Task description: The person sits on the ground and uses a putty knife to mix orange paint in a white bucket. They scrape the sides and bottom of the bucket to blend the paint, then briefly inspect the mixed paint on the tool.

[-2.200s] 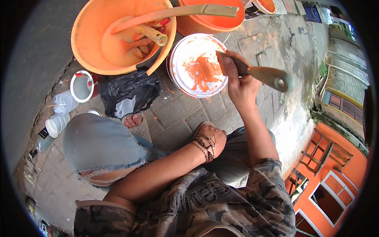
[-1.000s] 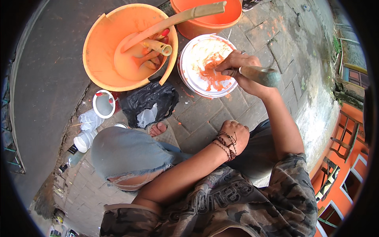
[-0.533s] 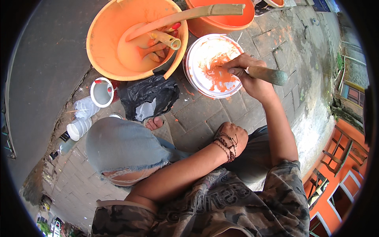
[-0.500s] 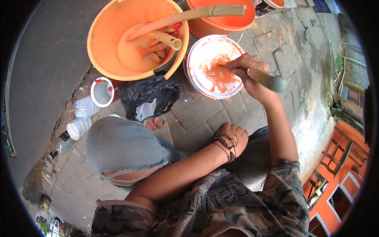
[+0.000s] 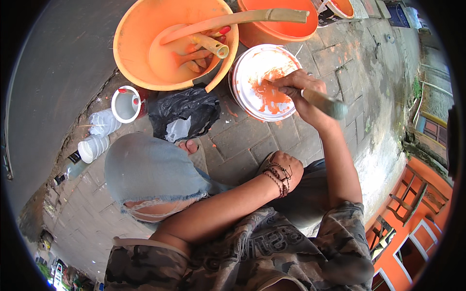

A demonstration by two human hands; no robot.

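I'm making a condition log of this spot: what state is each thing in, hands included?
Right hand: closed on the tool
Wooden-handled tool: gripped, blade mostly hidden
Left hand: fingers curled, palm hidden
White lid: smeared with orange
Large orange basin: rim broken, orange liquid inside
Black plastic bag: crumpled
Jeans: torn at the knee

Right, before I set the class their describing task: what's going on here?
A person's right hand grips a wooden-handled tool over a white round plastic container whose top is smeared with wet-looking orange stuff; the tool's working end is mostly hidden by the hand. The left hand is curled near the right knee, holding nothing visible. Beyond a crumpled black plastic bag, a wide orange plastic bucket holds orange liquid and a long curved wooden strip.
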